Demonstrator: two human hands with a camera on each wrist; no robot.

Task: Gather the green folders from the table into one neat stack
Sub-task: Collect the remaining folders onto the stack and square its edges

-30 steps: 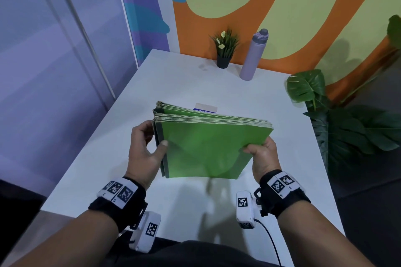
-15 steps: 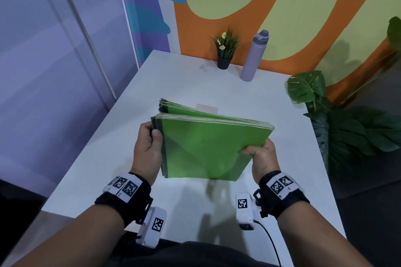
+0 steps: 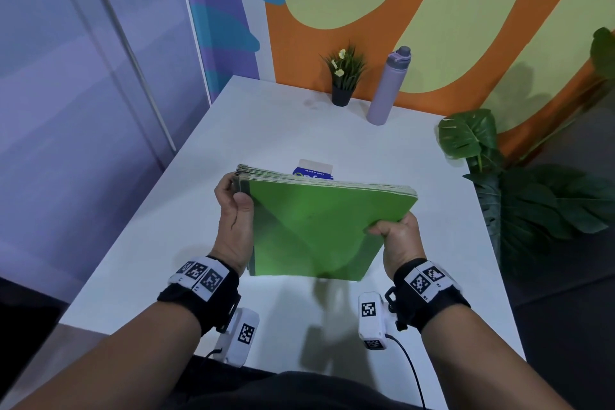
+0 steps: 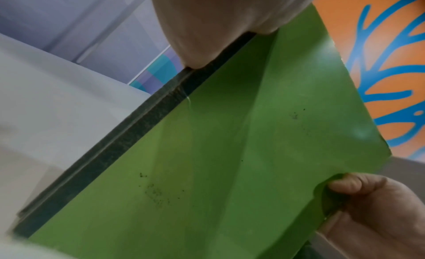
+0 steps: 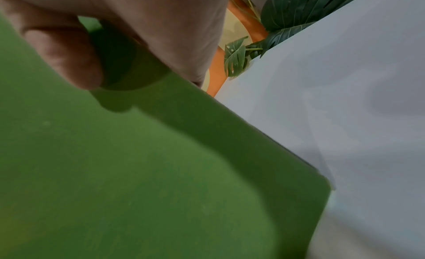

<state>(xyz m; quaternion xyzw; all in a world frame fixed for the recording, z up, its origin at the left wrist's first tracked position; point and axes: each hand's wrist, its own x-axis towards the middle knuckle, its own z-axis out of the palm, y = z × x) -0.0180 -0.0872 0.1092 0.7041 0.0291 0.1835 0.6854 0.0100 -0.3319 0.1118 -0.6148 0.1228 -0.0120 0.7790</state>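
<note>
A stack of green folders (image 3: 316, 226) stands tilted on its lower edge above the white table (image 3: 266, 130), its dark spines to the left. My left hand (image 3: 233, 206) grips the spine side, thumb on the front cover and fingers behind. My right hand (image 3: 396, 236) pinches the right edge, thumb on the front. In the left wrist view the front folder (image 4: 230, 153) fills the frame, with the right hand (image 4: 368, 208) at its far edge. In the right wrist view my thumb (image 5: 64, 52) presses on the green cover (image 5: 138, 172).
A small blue and white card (image 3: 312, 168) lies on the table just behind the stack. A potted plant (image 3: 344, 80) and a purple bottle (image 3: 387, 86) stand at the far edge. Large leafy plants (image 3: 532, 196) crowd the table's right side.
The top edges of the folders have closed together into one block. My left hand slid up the spine edge toward the top corner. The right hand stays on the right edge.
</note>
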